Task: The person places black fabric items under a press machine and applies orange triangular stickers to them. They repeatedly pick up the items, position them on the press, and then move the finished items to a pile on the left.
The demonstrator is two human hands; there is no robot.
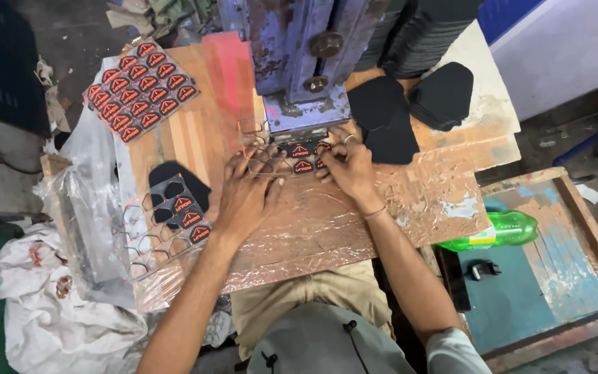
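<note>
Here, both forearms reach forward over the film-covered wooden worktable (327, 228). The left hand (247, 194) lies palm down, fingers spread and unclenched, pressing a clear plastic sheet (261, 156) with cut-out shapes. The right hand (347, 166), wrist bent inward, pinches with its fingertips at the small black badges with orange markings (304, 158), which lie just below the base of the blue press (299, 62). A green bottle (503, 232) lies to the right.

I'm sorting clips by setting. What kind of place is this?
Probably a small workshop making badges or patches: a worn blue press on a plastic-covered wooden bench, sheets of black-and-orange badges, and stacks of black cut pieces. Both hands work under the press.
</note>
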